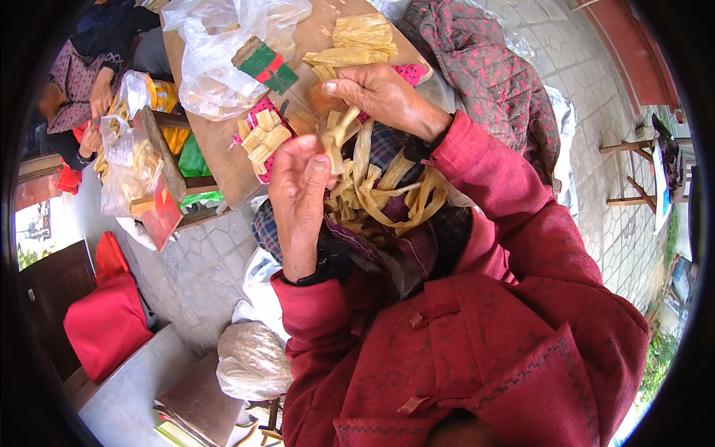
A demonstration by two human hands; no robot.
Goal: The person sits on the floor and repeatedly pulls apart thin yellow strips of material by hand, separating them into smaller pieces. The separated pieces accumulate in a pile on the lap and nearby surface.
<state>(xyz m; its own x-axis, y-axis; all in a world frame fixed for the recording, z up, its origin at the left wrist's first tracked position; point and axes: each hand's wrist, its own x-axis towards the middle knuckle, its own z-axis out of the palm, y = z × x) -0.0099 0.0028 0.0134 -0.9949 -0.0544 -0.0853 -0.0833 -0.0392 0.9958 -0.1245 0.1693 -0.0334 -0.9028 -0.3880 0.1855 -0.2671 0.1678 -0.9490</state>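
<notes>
Between my hands is a twisted strip of dried corn husk [335, 139]. My right hand [380, 92] pinches its upper end between thumb and fingers. Its lower end lies at the thumb and fingers of my left hand [304, 190], whose palm is turned up. More loose husk strips [430, 204] lie on a dark purple cloth in my lap. On the table, a woven husk piece [265, 139] rests on a pink dotted cloth, left of my hands. Flat husks [366, 39] are stacked beyond my right hand. A green and red block [265, 66] lies nearby.
A wooden table [223, 162] stands before me, with clear plastic bags [223, 50] on it. At left another person's hands [95, 112] are near a bag of husks [131, 167]. A patterned quilted garment [480, 72] lies at the right. A stuffed pale bag [254, 360] is below left.
</notes>
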